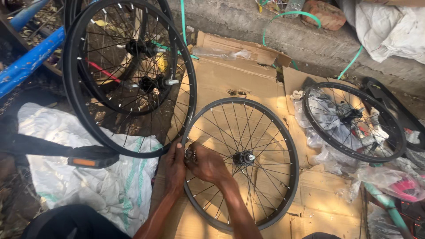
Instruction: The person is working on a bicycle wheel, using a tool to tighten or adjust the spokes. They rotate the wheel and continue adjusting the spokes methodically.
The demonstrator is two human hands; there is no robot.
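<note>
A black spoked bicycle wheel (265,132) lies flat on brown cardboard (230,79), its hub (244,158) in the middle. My left hand (175,166) grips the wheel's rim at its left side. My right hand (207,164) reaches through the spokes beside it, its fingers pinched on a small round metal tool (190,154) at the rim. Both hands meet at the same spot on the rim.
Two larger black wheels (128,75) lean upright at the left, against a blue bicycle frame (31,57). A pedal (90,160) lies on a white sack (88,177). Another wheel (354,121) rests on plastic bags at the right. A concrete kerb (283,35) runs behind.
</note>
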